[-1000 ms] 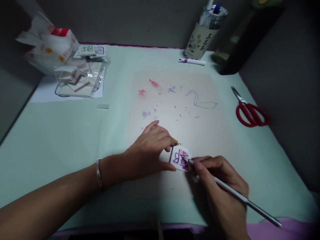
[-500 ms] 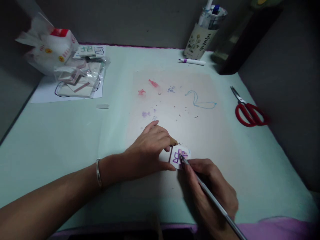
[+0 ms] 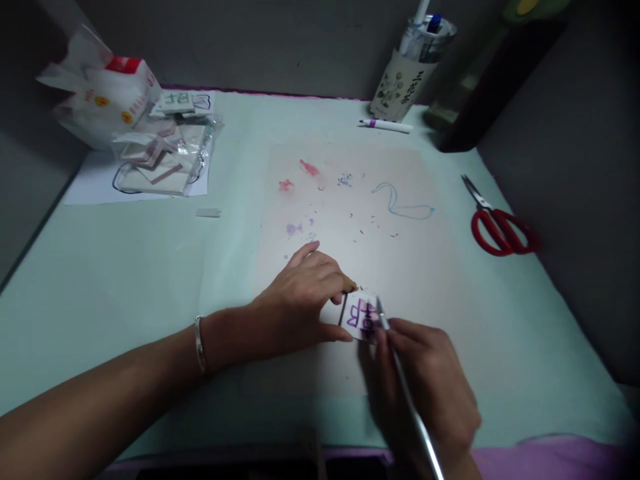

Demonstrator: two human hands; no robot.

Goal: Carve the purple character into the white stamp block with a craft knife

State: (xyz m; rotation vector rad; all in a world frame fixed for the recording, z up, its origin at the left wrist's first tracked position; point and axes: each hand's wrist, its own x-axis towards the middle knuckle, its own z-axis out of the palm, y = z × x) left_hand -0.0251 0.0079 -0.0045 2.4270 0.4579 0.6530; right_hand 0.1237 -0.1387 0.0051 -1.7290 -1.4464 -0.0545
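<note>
A small white block (image 3: 355, 324), apparently a rubber stamp block, bears purple characters and has a dark line across it. The thumb and fingers of my left hand (image 3: 300, 293) pinch it by its left part, against the pale sheet. A slim silver craft knife (image 3: 407, 393) is held like a pen in my right hand (image 3: 435, 380). Its pointed tip is at the block's upper right edge; whether it touches cannot be told. Dark crumbs lie just above the block. My left fingers partly hide the block's left end.
Red-handled scissors (image 3: 500, 230) lie at the right. Behind are a purple-banded marker (image 3: 386, 125), a pen jar (image 3: 403, 83) and a dark bottle (image 3: 480, 80). Bagged white blocks (image 3: 160, 160) sit at the back left. Stamped marks and crumbs dot the pale sheet (image 3: 320, 373).
My right hand has shifted slightly right, moving the knife tip from the block's middle to its upper right edge, so more purple lettering shows. My left hand keeps its hold.
</note>
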